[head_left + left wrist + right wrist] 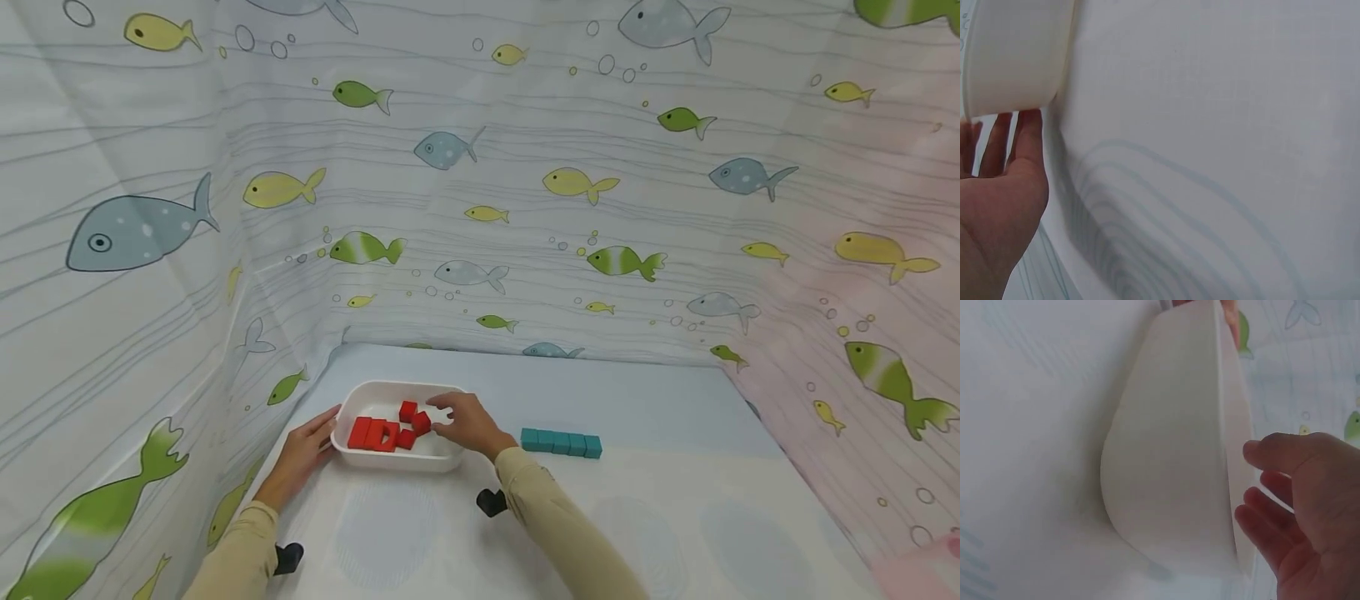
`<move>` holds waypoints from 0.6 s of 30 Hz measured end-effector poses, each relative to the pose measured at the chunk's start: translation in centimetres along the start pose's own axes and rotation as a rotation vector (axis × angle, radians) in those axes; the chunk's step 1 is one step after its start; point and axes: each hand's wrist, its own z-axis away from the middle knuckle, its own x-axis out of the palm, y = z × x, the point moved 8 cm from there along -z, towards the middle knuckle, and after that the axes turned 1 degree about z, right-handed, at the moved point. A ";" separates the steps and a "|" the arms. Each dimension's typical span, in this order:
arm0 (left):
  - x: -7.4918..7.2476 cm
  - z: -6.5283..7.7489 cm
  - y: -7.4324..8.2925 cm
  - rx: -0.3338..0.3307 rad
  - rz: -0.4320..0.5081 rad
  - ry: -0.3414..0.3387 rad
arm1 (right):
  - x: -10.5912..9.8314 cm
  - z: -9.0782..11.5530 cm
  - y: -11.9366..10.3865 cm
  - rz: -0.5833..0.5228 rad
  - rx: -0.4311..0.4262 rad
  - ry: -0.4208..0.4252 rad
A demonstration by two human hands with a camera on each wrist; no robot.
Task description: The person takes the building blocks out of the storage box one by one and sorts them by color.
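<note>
A white plastic tub [438, 462] stands on the table with several red blocks [361, 432] inside, some side by side at its left, others loose near the middle. One of them has a curved cutout. My left hand [302, 454] rests against the tub's left end; in the left wrist view its straight fingers touch the tub wall [1016, 56]. Over the tub's right end hovers my right hand [471, 423], thumb and fingers apart and bent a little. The right wrist view shows this hand [1310, 506] beside the rim, with nothing between thumb and fingers.
Several teal blocks [561, 442] lie end to end in a row, right of the tub. Fish-patterned sheets [525, 275] enclose the white table [420, 533] at the back and both sides. Small black pieces [491, 502] sit at both wrists.
</note>
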 end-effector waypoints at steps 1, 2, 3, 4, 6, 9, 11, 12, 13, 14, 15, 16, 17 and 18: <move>0.0 -0.1 0.1 0.001 -0.003 0.001 | 0.3 -0.3 -0.1 0.037 0.014 -0.017; 0.0 -0.1 0.1 0.001 -0.009 -0.001 | 0.6 -0.5 -0.3 0.076 0.024 -0.035; 0.0 -0.1 0.2 -0.002 -0.010 0.001 | 1.0 -0.8 -0.4 0.114 0.034 -0.054; 0.0 -0.1 0.2 -0.005 -0.009 0.003 | 1.3 -1.0 -0.6 0.155 0.042 -0.075; -0.1 -0.1 0.2 -0.007 -0.007 0.006 | 2.0 -1.3 -0.9 0.241 0.038 -0.106; -0.1 -0.1 0.4 0.000 0.001 0.004 | 2.8 -1.9 -1.2 0.312 0.017 -0.125; 0.1 -0.1 0.4 0.005 -0.002 0.000 | 3.2 -2.2 -1.1 0.327 0.006 -0.123; 0.2 0.0 0.5 0.009 -0.006 -0.003 | 3.5 -2.3 -1.0 0.325 0.002 -0.124; 0.3 0.0 0.6 0.012 -0.007 -0.004 | 3.7 -2.4 -0.9 0.317 0.001 -0.125; 0.3 0.1 0.6 0.013 -0.005 0.000 | 3.9 -2.4 -0.8 0.308 -0.001 -0.127; 0.3 0.1 0.6 0.016 -0.003 0.003 | 4.1 -2.4 -0.7 0.299 -0.001 -0.130; 0.3 0.2 0.6 0.018 0.001 0.009 | 4.4 -2.4 -0.6 0.296 -0.001 -0.134; 0.3 0.3 0.6 0.021 0.004 0.013 | 4.6 -2.4 -0.5 0.290 0.002 -0.138; 0.2 0.3 0.6 0.024 0.009 0.015 | 4.7 -2.4 -0.4 0.290 0.007 -0.141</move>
